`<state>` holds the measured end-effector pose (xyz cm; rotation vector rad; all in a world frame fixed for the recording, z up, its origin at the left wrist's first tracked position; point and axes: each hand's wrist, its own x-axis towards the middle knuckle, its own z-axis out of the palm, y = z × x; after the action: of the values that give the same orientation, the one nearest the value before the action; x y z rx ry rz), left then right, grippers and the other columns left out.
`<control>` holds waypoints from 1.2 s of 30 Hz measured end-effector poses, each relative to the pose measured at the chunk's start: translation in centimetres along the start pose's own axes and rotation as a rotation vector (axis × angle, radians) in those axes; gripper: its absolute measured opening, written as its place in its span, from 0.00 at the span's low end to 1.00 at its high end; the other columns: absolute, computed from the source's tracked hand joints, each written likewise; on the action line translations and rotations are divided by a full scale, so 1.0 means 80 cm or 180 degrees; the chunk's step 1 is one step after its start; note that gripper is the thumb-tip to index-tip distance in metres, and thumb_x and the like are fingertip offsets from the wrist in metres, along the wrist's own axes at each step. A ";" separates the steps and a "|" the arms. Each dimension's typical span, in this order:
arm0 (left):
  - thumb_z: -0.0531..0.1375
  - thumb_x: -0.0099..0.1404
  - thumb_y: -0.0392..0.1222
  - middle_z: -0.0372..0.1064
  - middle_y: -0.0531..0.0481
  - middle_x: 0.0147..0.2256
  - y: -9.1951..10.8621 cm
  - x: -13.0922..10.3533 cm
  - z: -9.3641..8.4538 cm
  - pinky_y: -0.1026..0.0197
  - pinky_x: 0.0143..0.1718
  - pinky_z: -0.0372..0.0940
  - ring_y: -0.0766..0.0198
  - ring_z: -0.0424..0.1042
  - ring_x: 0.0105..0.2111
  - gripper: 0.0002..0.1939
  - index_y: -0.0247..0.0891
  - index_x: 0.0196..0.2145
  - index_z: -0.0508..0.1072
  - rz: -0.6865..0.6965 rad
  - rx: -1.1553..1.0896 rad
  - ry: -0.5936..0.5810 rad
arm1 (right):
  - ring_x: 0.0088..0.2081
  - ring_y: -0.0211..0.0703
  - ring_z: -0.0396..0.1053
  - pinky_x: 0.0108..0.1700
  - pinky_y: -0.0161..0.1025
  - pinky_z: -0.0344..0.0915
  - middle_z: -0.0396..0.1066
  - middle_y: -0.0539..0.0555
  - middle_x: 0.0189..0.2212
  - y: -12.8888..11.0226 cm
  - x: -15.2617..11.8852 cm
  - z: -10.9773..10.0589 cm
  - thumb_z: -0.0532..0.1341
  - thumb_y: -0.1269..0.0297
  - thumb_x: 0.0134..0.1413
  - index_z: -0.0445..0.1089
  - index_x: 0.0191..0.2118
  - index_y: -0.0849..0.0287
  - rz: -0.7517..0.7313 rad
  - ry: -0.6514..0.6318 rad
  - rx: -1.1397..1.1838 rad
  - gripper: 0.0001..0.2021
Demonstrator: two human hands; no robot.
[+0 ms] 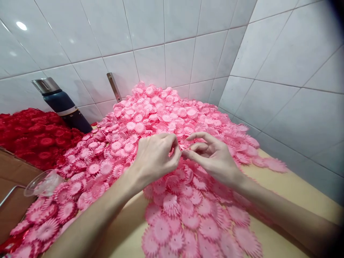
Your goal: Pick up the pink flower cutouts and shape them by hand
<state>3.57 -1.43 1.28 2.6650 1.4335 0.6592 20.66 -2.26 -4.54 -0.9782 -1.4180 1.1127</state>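
Note:
My left hand point(158, 154) hovers over a big heap of pink scalloped discs point(161, 118), many with a small hole in the middle. Its thumb and index finger are pinched together, and anything between them is too small to make out. Close beside those fingertips is my right hand point(212, 154), its thumb and fingers curved and apart, with nothing visible between them. The right thumb tip comes very near the left fingertips; whether they touch I cannot tell. Below both hands, more flat pink discs point(188, 222) spread toward me over the pale yellow tabletop point(123, 234).
A dark blue bottle point(67, 107) with a metal cap stands at the left, by a pile of red discs point(34, 134). Nearer are a clear plastic cup point(44, 183) and a cardboard box point(16, 190). Tiled walls point(182, 59) close off the back and right; a metal strip point(114, 87) leans there.

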 end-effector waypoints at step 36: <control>0.59 0.64 0.45 0.73 0.54 0.33 -0.019 0.005 -0.033 0.63 0.29 0.59 0.68 0.66 0.28 0.08 0.39 0.36 0.73 -0.0141 -0.1055 -0.0554 | 0.32 0.38 0.71 0.36 0.37 0.69 0.72 0.49 0.29 0.004 0.006 -0.002 0.70 0.65 0.47 0.70 0.36 0.57 -0.0418 -0.0120 -0.0306 0.10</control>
<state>1.55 -0.64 3.50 2.3644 1.2149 0.5852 20.79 -1.72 -4.72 -0.9216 -1.5555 0.9783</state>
